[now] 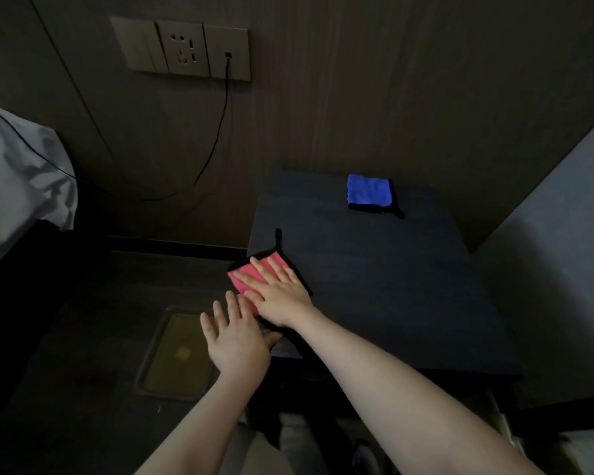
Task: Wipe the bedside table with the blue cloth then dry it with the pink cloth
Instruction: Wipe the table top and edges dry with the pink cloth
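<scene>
Foreground: pink cloth (251,275), black-edged with a loop, lying at the left edge of the dark surface (391,286). Right hand (282,293) presses it, fingers straight and spread. Left hand (237,341) hovers beside, fingers extended, holding nothing. Blue cloth (369,193) lies folded near the far edge.

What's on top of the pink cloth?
The right hand lies flat on the pink cloth, fingers straight. It covers much of the cloth, so that part stays hidden.
</scene>
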